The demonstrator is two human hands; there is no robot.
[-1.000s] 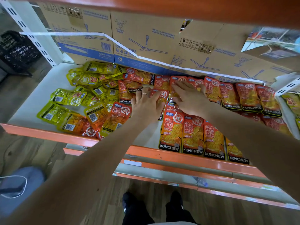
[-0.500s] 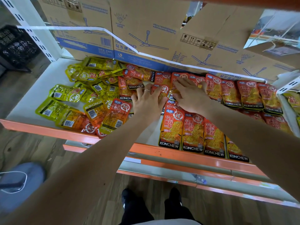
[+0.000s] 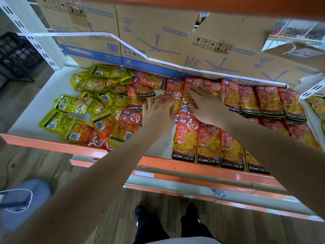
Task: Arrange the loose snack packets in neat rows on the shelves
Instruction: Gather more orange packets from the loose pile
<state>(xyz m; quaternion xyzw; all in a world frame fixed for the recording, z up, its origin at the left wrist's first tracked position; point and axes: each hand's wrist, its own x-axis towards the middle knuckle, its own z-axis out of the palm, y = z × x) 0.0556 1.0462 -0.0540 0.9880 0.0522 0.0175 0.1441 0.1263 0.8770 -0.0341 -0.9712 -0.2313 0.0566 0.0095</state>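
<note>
Far left, a black crate (image 3: 15, 55) sits on the wood floor (image 3: 35, 164). On the white, orange-lipped shelf (image 3: 52, 143) we note yellow packets (image 3: 84, 104) heaped loose, several barcode-up. Mid-shelf, our left hand (image 3: 158, 113) and right hand (image 3: 207, 106) lie flat with fingers straight, pressing on orange packets (image 3: 195, 84). Rightward, more lie in rows, labelled KONCHEW. Behind, cardboard boxes (image 3: 158, 41) read DIAMOND.
</note>
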